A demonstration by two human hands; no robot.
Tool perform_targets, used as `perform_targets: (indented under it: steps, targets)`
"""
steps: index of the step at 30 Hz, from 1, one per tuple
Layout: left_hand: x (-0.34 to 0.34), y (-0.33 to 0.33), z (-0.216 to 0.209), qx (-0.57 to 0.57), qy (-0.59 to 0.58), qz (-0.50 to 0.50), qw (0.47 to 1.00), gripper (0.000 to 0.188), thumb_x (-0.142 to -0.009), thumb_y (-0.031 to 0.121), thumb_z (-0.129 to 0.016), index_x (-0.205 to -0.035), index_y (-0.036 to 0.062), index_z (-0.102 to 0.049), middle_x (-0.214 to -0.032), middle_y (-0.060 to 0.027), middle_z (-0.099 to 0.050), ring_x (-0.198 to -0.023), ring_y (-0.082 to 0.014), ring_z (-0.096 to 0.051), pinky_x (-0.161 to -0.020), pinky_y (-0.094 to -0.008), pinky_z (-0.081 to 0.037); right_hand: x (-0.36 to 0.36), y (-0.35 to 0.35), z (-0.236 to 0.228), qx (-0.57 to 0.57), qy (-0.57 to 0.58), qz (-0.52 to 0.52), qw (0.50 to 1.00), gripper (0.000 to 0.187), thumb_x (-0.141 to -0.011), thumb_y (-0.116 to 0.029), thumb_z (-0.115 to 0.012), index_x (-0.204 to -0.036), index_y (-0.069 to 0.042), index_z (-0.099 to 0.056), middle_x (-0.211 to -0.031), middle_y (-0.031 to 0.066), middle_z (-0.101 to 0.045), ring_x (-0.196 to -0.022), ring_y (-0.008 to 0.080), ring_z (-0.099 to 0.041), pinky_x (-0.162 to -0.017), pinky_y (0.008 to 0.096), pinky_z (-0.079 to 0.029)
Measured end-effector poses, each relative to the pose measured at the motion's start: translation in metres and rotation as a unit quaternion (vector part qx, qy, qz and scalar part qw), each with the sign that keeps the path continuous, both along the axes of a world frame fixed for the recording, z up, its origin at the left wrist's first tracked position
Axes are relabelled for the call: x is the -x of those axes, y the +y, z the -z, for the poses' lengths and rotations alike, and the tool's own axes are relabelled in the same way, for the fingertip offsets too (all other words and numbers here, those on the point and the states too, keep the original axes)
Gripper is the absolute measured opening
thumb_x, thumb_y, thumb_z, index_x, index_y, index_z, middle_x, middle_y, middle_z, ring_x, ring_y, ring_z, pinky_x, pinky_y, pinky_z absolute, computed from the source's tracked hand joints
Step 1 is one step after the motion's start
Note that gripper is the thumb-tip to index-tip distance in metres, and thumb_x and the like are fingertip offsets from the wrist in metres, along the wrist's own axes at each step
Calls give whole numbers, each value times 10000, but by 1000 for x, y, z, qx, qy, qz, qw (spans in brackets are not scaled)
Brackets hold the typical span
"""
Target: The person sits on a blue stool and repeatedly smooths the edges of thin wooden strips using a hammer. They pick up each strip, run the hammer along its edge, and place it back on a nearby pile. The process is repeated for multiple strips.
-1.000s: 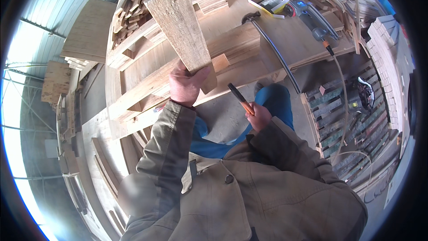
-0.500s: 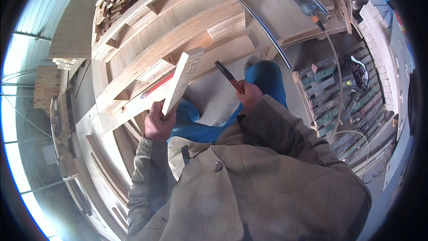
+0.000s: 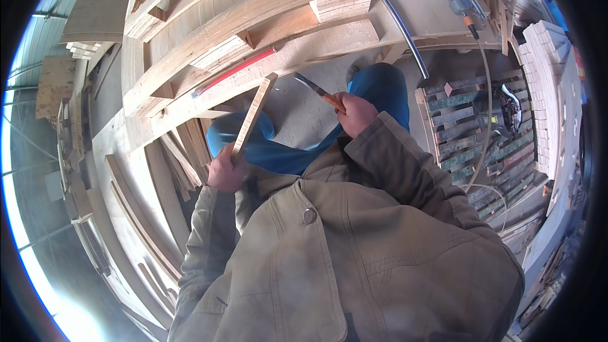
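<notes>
My left hand (image 3: 226, 170) is closed around the lower end of a narrow light wooden strip (image 3: 254, 114), which slants up and to the right. In my right hand (image 3: 356, 114) is a bladed hand tool (image 3: 311, 84) with a dark flat blade and an orange-brown handle, its tip pointing up and left. The tool and the strip are apart. Just beyond them, a long thin red bar (image 3: 234, 71) lies along the near edge of a wooden frame (image 3: 266, 16) built of beams and short blocks. My fingers hide part of the tool's handle.
A shiny metal tube (image 3: 405, 35) slants past the frame's right end. On the right, a hose (image 3: 486, 101) with an orange connector hangs over a slatted pallet (image 3: 456, 128). Pale boards are stacked (image 3: 546, 88) beyond it. Long wooden strips (image 3: 142, 218) lie at left.
The wooden strip has turned, so its narrow edge shows instead of its broad face. The blade has tipped lower and left. My view has shifted, baring more of the red bar.
</notes>
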State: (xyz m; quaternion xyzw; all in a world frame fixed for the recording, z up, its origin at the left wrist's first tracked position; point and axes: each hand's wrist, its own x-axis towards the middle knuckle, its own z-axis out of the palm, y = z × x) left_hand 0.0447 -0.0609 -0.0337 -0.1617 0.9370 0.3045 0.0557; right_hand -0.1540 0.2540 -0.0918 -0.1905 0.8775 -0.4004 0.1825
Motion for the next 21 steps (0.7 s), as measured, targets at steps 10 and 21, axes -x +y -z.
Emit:
perform_targets:
  steps: [10, 21]
  targets:
    - [3, 1, 6, -2, -66, -30, 997, 299, -937, 173, -640, -1214, 61, -638, -992, -246, -691, -948, -440, -679, -810, -498, -536, -8, -6, -11, -42, 32, -57, 997, 309, -862, -44, -604, -1158, -83, -683, -1094, 160, -701, -1024, 388, -665, -873, 457, -535]
    - [9, 8, 2, 20, -39, -1, 999, 257, -933, 140, -634, -1178, 65, -628, -1022, -221, -681, -968, -432, -659, -821, -495, -529, -8, -5, -10, -67, 34, -63, 995, 308, -867, -64, -626, -1167, -115, -676, -1107, 128, -703, -998, 372, -678, -859, 467, -546]
